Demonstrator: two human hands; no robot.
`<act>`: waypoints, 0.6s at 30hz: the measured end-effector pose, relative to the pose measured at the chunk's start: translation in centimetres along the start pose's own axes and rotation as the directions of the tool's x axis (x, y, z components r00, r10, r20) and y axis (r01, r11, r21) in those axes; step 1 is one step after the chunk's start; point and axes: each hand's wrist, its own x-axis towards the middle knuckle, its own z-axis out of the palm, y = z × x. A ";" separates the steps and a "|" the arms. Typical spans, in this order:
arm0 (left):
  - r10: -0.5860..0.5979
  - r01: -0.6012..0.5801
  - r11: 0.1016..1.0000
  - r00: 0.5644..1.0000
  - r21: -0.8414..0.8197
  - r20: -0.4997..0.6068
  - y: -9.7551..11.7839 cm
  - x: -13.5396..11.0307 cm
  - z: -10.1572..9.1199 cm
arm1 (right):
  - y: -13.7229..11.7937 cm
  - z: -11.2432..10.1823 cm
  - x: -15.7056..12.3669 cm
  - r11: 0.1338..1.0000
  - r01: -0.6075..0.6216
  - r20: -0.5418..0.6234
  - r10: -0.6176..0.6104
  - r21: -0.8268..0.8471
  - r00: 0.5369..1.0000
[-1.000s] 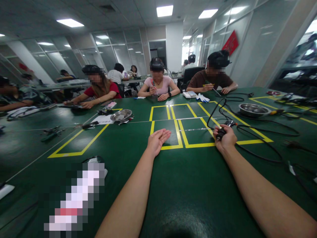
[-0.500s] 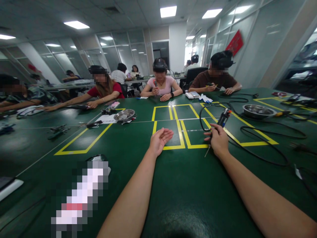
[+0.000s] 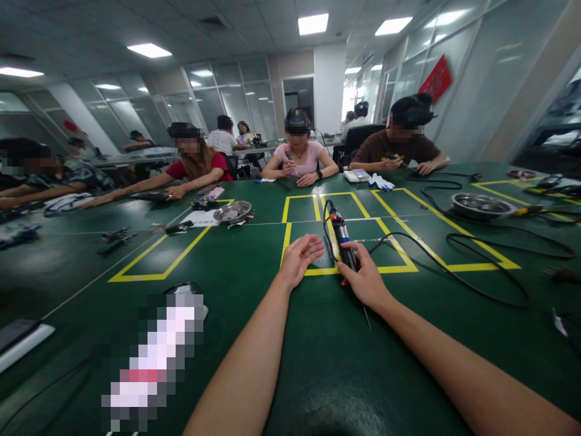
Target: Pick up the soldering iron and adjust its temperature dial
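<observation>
My right hand is closed round a corded electric screwdriver, a black stick-like tool with silver, blue and orange parts toward its far end. Its thin metal shaft slants down toward me below the hand. From the far end, a black cord loops back past the grip and runs off to the right. Just left of the tool, my left hand holds nothing, palm turned inward and fingers stretched out. Both hands are over yellow tape outlines on the green table.
Steel bowls stand on the table, one at the left and one at the right. A pixelated pale object lies near my left forearm. Co-workers sit across the table, beyond a white glove. Coiled cable spreads over the right side.
My right hand has brought the screwdriver leftward, close to my left hand, and the tool now leans with its far end to the left. The left hand stays open in nearly the same place.
</observation>
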 end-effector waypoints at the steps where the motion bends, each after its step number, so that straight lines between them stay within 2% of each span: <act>1: 0.018 -0.019 1.000 0.999 -0.008 -0.027 -0.1 0.1 0.0 | -0.3 0.1 -0.2 1.000 -0.018 0.047 0.017 0.015 0.999; 3: 0.040 -0.043 0.999 0.996 -0.029 -0.080 -0.3 0.4 -0.1 | -1.0 0.4 -0.6 0.996 -0.064 0.147 0.055 0.059 0.988; 6: 0.064 -0.071 0.997 0.985 -0.039 -0.157 -0.5 0.7 -0.1 | -2.0 0.4 -0.7 1.000 0.019 0.235 -0.021 0.008 0.972; 10: 0.095 -0.098 0.995 0.970 -0.001 -0.222 -0.5 0.7 -0.1 | -2.8 0.3 -0.8 0.978 0.154 0.281 -0.111 -0.138 0.953; 14: 0.105 -0.108 0.994 0.959 0.005 -0.264 -0.6 0.9 -0.2 | -3.2 0.4 -1.3 0.965 0.165 0.297 -0.099 -0.205 0.950; 18: 0.109 -0.121 0.992 0.953 -0.025 -0.283 -0.9 1.3 -0.7 | -3.2 0.4 -1.5 0.977 0.150 0.326 -0.093 -0.154 0.941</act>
